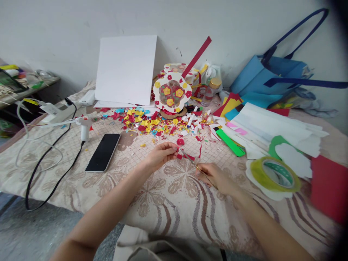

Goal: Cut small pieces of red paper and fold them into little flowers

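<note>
My left hand (164, 155) pinches a small piece of red paper (178, 149) between thumb and fingertips. In my right hand (213, 174) is a pair of scissors (191, 161), its blades pointing at that piece. A red paper flower (180, 141) lies just beyond my left fingertips, with thin red offcuts (200, 149) near the blades. Behind my hands spreads a heap of red, yellow, blue and white paper bits (152, 125). Above the heap stands a white flower-shaped fan (172, 92) with red and yellow paper flowers and a red strip handle.
On the left lie a black phone (103, 152), a white glue gun (85, 129) and looping cables (54, 185). At right are a green box cutter (230, 142), a yellow tape roll (258, 173), paper sheets (277, 125) and a blue bag (250, 76). A white board (125, 69) leans on the wall.
</note>
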`<state>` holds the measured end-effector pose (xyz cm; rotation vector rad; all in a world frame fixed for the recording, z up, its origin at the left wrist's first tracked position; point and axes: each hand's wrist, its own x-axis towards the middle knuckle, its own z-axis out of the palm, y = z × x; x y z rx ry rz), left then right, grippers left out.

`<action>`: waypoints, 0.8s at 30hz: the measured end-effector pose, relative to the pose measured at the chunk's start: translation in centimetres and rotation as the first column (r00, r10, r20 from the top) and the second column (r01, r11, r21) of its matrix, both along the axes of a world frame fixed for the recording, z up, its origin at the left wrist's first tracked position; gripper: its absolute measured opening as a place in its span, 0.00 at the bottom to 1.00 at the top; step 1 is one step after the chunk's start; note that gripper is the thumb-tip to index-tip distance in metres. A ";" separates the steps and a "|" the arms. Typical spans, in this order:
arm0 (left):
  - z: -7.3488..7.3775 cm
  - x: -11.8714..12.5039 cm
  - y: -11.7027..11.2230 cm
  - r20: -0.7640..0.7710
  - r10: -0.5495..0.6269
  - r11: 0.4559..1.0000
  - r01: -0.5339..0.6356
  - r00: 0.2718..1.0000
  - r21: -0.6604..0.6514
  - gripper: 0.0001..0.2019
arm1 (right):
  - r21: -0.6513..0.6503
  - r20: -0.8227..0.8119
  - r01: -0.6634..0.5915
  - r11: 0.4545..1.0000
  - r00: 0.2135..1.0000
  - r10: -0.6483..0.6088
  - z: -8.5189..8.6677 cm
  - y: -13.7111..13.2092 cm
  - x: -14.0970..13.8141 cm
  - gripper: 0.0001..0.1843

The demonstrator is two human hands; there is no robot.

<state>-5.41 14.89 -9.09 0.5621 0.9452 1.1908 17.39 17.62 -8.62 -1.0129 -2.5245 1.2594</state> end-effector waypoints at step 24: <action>-0.1 0.2 -0.1 -0.024 -0.002 1.000 0.002 1.000 0.001 0.07 | 0.074 0.089 -0.007 0.997 0.996 0.000 -0.3 0.2 -0.2 0.23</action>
